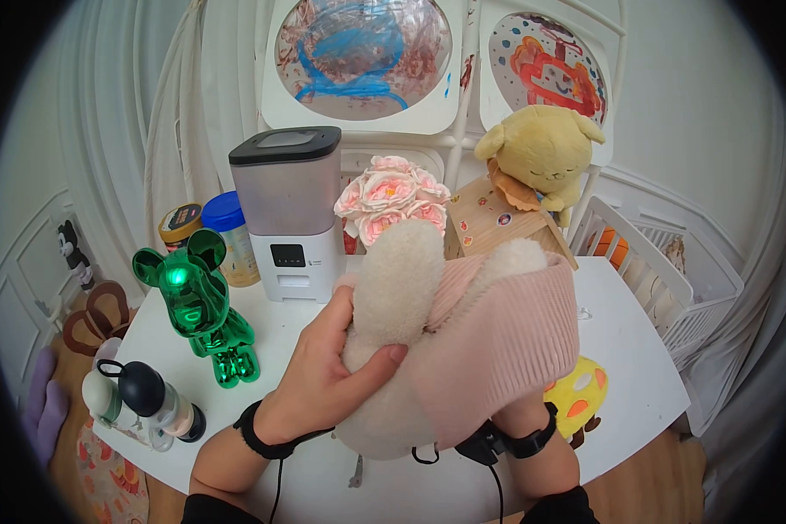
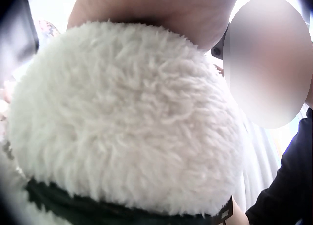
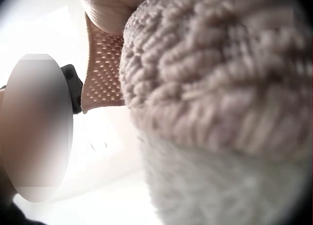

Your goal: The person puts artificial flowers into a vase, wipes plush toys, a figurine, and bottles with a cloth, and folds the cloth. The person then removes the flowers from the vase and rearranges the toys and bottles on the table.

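A fluffy white plush (image 1: 399, 284) with a ribbed pink knit piece (image 1: 506, 341) on its right side is held up over the table. My left hand (image 1: 319, 375) grips the plush from the left, thumb across its front. In the left wrist view, white fur (image 2: 132, 112) fills the middle below the hand (image 2: 151, 7). Only the base of my right hand (image 1: 522, 414) shows below the pink knit, which hides its fingers. From the right wrist, part of that hand (image 3: 112, 10) touches bunched pink knit (image 3: 190, 63), with white fur (image 3: 220, 186) beneath.
On the white table (image 1: 629, 341) stand a green bear figure (image 1: 196, 301), a feeder-like device (image 1: 290, 210), bottles (image 1: 153, 397) and jars at left, pink flowers (image 1: 393, 196) behind. A yellow plush (image 1: 541, 153) sits on a wooden box at right, near a yellow toy (image 1: 576, 393).
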